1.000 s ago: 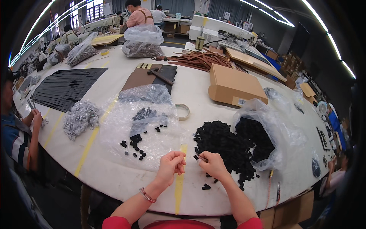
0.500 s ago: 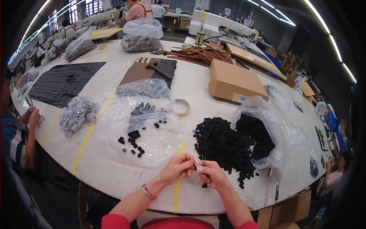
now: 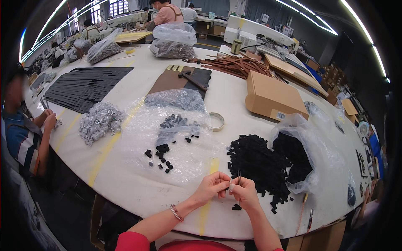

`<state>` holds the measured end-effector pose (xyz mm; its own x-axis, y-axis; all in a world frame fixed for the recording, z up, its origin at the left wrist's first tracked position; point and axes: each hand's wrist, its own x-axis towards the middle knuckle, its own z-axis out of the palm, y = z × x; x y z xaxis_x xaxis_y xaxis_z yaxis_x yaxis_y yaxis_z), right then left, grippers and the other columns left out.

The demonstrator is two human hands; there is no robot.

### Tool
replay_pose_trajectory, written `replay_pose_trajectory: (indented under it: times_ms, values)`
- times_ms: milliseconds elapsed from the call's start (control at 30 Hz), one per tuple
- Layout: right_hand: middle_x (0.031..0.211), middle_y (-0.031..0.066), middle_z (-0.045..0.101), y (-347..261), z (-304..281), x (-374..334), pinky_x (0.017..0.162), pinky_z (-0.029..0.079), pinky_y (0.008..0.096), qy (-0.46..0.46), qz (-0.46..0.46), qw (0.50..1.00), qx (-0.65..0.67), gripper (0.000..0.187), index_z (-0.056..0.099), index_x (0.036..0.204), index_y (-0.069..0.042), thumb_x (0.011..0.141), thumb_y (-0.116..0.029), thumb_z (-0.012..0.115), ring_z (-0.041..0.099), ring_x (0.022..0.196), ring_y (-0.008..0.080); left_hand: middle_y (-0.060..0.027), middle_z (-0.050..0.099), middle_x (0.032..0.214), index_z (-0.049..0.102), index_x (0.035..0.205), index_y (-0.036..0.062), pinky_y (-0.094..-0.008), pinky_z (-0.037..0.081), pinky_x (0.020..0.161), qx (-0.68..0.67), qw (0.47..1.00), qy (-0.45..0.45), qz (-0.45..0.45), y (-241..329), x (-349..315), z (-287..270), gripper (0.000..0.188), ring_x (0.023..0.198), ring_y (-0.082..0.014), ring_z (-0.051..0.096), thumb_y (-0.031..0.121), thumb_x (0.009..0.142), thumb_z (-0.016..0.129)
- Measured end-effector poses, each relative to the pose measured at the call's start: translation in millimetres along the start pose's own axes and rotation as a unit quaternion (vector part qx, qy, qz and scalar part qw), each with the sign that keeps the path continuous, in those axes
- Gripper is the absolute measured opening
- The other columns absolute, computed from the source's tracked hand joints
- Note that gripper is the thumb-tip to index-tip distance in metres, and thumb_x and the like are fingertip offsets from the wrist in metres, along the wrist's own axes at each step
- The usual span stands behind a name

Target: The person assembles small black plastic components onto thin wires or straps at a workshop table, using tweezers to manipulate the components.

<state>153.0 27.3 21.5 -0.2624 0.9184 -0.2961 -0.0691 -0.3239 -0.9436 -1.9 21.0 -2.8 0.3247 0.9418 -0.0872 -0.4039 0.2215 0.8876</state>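
While both hands are held together just above the near part of the table, a thin dark tool is gripped in the right hand, its tip pointed upward past the curled fingers; the left hand is pinched closed, thumb brought against forefinger, and its fingertips are met by those of the right — whether a black piece is gripped between them cannot be told, since the spot is hidden by the fingers; a bracelet is worn on the left wrist. Black pieces are piled in a heap just beyond the right hand, and a few are left loose beside its wrist; on its right the heap is met by more pieces lying in the mouth of a clear bag; a smaller group is scattered on a plastic sheet beyond the left hand, with a tape roll set just beside the sheet. Farther off, a carton, brown strips and a hammer are seen; at the left — near a co-worker's hands — a shiny pile is placed before black strips.
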Motion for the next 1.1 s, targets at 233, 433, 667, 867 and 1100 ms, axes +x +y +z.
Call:
replay_pose_trajectory:
  times_ms: [233, 433, 667, 867, 1100]
  values:
    - [0.062, 0.001, 0.053, 1.0, 14.4, 0.5, 0.041, 0.029, 0.015, 0.029, -0.053, 0.997, -0.045, 0.008, 0.055, 0.076, 0.0, 0.075, -0.008, 0.057, 0.047, 0.052, 0.0031, -0.0003, 0.055, 0.068, 0.053, 0.088, 0.0039, -0.017, 0.039, 0.046, -0.064, 0.996, 0.066, -0.007, -8.9, 1.8, -5.8, 0.011, 0.052, -0.0048, 0.05, 0.014, 0.084, 0.053]
    - [0.059, 0.0039, 0.053, 5.0, 19.8, 5.2, 0.036, 0.025, 0.0149, -0.013, -0.01, 0.999, 0.045, 0.008, 0.055, 0.078, 0.0, 0.074, -0.005, 0.058, 0.041, 0.041, 0.0028, 0.0001, 0.055, 0.07, 0.053, 0.087, 0.0046, -0.0166, 0.038, 0.047, -0.097, 0.992, 0.087, 0.003, -6.1, 1.5, -6.8, 0.01, 0.052, -0.0046, 0.048, 0.014, 0.084, 0.053]
    - [0.059, 0.0032, 0.054, 7.5, 15.6, 4.9, 0.036, 0.028, 0.0151, -0.016, 0.01, 0.996, 0.082, 0.007, 0.055, 0.078, 0.0, 0.074, -0.004, 0.058, 0.042, 0.041, 0.0033, -0.0002, 0.054, 0.071, 0.052, 0.087, 0.0036, -0.0158, 0.038, 0.048, 0.004, 0.994, 0.092, 0.057, -7.5, 0.8, -1.7, 0.01, 0.055, -0.0035, 0.047, 0.014, 0.085, 0.051]
    - [0.058, 0.0022, 0.053, 12.6, 18.4, 8.5, 0.038, 0.026, 0.0149, 0.001, -0.007, 0.998, 0.061, 0.005, 0.055, 0.076, 0.0, 0.073, -0.004, 0.057, 0.04, 0.042, 0.0022, 0.0, 0.054, 0.071, 0.052, 0.089, 0.0031, -0.0159, 0.039, 0.048, 0.038, 0.991, 0.104, 0.071, -8.9, 0.5, -0.7, 0.01, 0.055, -0.0034, 0.047, 0.012, 0.085, 0.051]
    - [0.054, -0.0039, 0.045, 23.6, 17.7, 11.9, 0.043, 0.029, 0.0177, 0.116, -0.164, 0.972, -0.124, 0.005, 0.052, 0.069, 0.0, 0.072, -0.003, 0.054, 0.037, 0.049, 0.0012, -0.0028, 0.055, 0.061, 0.055, 0.078, 0.0022, -0.0206, 0.04, 0.044, 0.204, 0.965, 0.141, 0.088, -8.7, -3.6, 2.4, 0.008, 0.051, -0.0079, 0.051, 0.01, 0.08, 0.056]
